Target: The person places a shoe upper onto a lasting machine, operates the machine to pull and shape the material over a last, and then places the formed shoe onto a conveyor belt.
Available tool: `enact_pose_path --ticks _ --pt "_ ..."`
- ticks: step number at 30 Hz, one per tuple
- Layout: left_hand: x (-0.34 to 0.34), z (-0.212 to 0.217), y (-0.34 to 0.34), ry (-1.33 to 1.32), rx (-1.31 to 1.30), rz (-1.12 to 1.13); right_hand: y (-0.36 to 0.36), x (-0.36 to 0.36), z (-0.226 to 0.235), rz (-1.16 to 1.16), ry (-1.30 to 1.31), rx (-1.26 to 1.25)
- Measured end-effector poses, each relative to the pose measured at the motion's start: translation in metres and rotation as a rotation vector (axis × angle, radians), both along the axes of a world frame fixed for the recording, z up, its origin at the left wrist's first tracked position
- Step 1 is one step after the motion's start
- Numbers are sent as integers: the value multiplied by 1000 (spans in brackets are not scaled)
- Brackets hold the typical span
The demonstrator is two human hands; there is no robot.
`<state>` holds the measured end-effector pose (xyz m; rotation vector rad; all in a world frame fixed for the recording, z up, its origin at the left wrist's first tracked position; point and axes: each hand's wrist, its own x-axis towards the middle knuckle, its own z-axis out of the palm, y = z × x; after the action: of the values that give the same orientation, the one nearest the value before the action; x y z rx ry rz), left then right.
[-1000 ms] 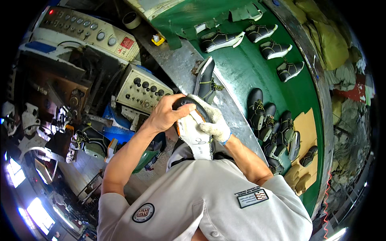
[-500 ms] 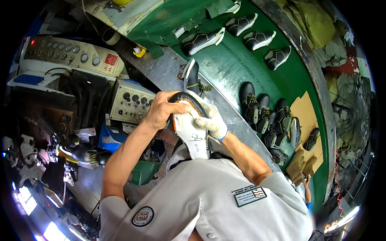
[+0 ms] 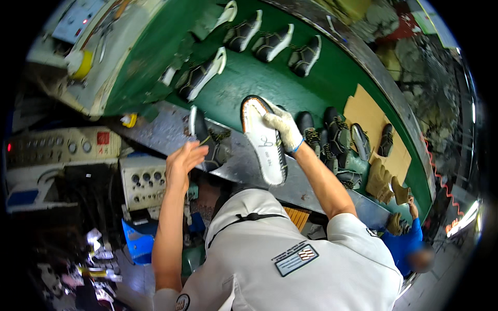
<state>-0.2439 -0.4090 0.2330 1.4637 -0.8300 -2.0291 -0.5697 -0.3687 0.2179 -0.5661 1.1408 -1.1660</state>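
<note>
Shoe [image 3: 263, 147], bottom up, in front of the person's body, over the metal ledge [image 3: 236, 168] of the green bench [image 3: 244, 78]. Toe points away from the wearer, a little left; heel toward the belly. Long axis runs lengthwise, leaning slightly. Gloved right hand [image 3: 282, 127] grips the right edge near the toe, thumb over the white bottom; its other fingers mostly hidden behind. Upper largely out of sight underneath. Bare left hand [image 3: 184, 159] loose and spread, holding nothing visible, fingertips overlapping a black shoe [image 3: 201, 124] on the ledge; cannot tell if touching. Far right: co-worker's hand [image 3: 413, 208] by a brown piece [image 3: 400, 192], its kind unclear.
</note>
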Motion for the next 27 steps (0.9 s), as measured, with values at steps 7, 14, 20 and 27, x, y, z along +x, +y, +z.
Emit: enact_pose_path --ticks 7,14,20,27 --pt "24 -48 51 -233 107 -67 -52 -175 -62 454 1211 565" --pt "32 -70 88 -447 132 -59 -131 -286 -193 -243 1238 675" --pt "43 -96 120 -474 286 38 -172 -312 -256 -524 1017 521" --pt "23 -69 111 -327 164 23 -89 -240 -184 -420 -281 62"
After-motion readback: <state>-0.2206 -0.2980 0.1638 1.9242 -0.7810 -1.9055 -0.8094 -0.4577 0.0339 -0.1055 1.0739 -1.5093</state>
